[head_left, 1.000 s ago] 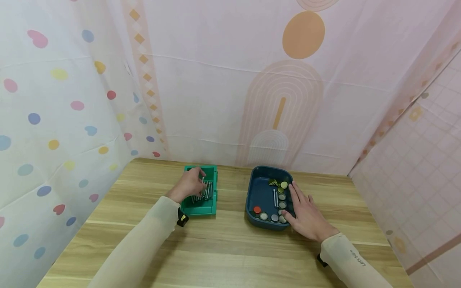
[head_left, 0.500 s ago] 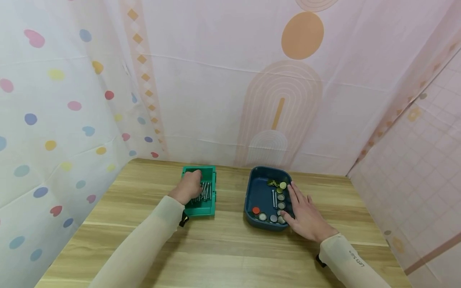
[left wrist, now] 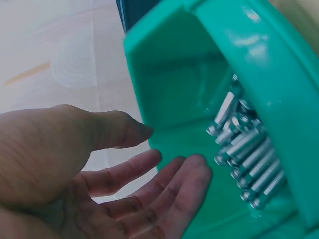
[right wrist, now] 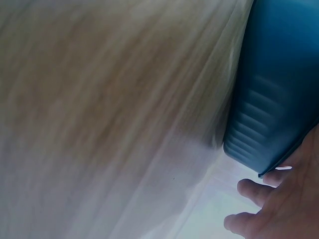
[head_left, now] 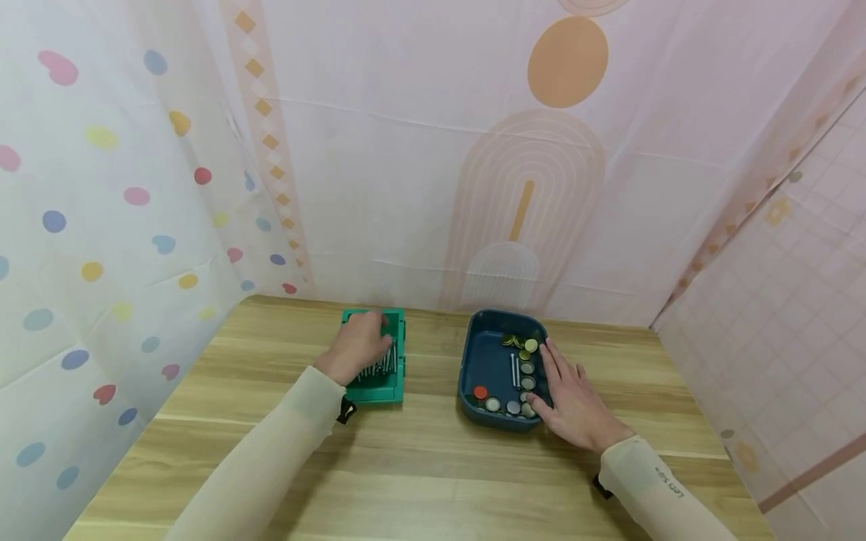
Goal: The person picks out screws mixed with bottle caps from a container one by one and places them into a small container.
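Observation:
My left hand (head_left: 357, 347) hangs over the small green bin (head_left: 380, 394). In the left wrist view its fingers (left wrist: 187, 194) are spread from the thumb, with nothing between them. A heap of metal bolts (left wrist: 251, 159) lies in the bin, beside the fingertips. My right hand (head_left: 578, 409) rests along the right rim of the dark blue tray (head_left: 485, 364), its thumb reaching over the front right part. Inside the tray lie a pair of bolts (head_left: 516, 372), gold bottle caps (head_left: 531, 346), silver caps (head_left: 528, 384) and a red cap (head_left: 480, 392).
Both containers stand on a wood-grain table (head_left: 406, 473), near its back edge, with a gap between them. A patterned curtain (head_left: 379, 188) hangs right behind the table, and others close off both sides.
My left hand has turned and shifted within the bin; a bolt seen at its fingertips a second ago no longer shows there. The right hand has stayed at the tray's rim.

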The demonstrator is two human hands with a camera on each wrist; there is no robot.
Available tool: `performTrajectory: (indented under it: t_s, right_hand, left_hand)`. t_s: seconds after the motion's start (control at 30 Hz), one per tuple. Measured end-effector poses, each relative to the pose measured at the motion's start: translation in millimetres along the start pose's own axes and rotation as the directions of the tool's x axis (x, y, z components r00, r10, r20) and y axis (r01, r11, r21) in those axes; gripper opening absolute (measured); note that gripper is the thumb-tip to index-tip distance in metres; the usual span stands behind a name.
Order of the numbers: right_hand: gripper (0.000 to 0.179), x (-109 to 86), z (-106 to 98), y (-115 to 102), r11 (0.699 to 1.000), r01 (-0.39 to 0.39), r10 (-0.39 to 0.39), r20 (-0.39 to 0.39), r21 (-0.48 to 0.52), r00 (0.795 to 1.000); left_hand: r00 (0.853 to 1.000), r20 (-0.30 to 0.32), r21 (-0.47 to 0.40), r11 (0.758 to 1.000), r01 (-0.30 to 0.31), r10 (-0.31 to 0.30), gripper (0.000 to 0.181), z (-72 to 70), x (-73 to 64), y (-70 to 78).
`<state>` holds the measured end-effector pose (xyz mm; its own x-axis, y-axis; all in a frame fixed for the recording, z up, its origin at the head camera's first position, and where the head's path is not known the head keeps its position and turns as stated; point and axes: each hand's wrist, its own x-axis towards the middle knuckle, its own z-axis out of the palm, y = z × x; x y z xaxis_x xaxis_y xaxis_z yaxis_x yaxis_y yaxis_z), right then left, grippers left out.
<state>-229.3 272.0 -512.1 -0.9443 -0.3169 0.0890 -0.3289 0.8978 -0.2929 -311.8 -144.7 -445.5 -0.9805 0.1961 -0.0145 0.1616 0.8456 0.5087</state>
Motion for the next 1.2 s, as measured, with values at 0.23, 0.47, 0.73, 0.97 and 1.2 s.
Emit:
performTrajectory:
  t_s: [0.23,0.47,0.73,0.97,1.2]
  right_hand:
    - [0.095,0.0,-1,0,1.0,0.003,-0.003,0.001,-0.006,1.0]
    - [0.096,0.6,-1,0,1.0,0.003,-0.004,-0.013,-0.03,1.0]
    - [0.099,0.3,-8,1,0.997,0.005,-0.005,0.003,-0.082,1.0]
    - [0.1,0.8,-14,3,0.994,0.021,-0.019,0.023,-0.112,1.0]
    - [0.098,1.9,-11,5,0.99,0.029,-0.026,0.025,-0.138,0.999]
  left_hand:
    - [0.998,-0.036,-0.002,0.999,-0.044,0.044,0.04,3.6,-1.8,20.9]
    - [0.986,-0.101,0.068,0.99,-0.124,0.131,0.04,12.9,-3.3,44.6]
    - [0.971,-0.089,0.065,0.974,-0.218,0.223,0.039,27.3,-5.0,81.7]
    - [0.953,-0.044,-0.004,0.954,-0.301,0.3,0.036,43.2,-3.2,107.3]
    - [0.956,0.057,-0.057,0.956,-0.286,0.289,0.039,56.2,1.0,133.9]
